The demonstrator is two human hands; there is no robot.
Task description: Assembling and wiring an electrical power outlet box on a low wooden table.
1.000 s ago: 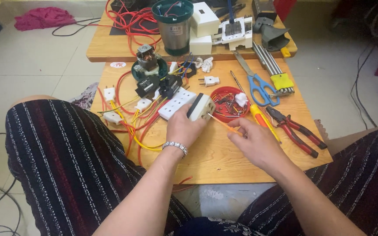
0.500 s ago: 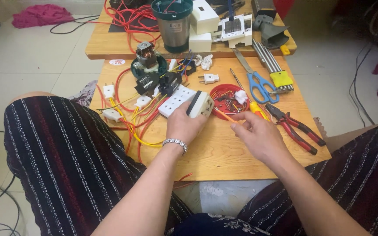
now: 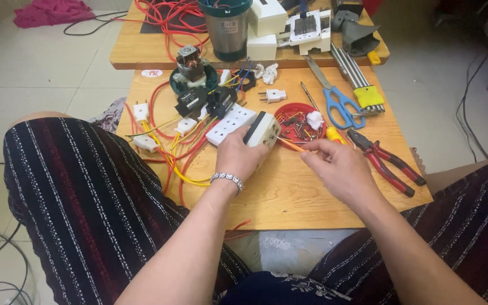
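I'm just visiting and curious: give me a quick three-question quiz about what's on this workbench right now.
1. True or false: the left hand grips a white socket box.
2. What does the right hand hold? A) blue scissors B) an orange-handled screwdriver C) red pliers
3. What colour is the round dish of small parts behind the hands?

Key:
1. True.
2. B: the orange-handled screwdriver points at the box; the blue scissors and red pliers lie on the wooden table.
3. Red.
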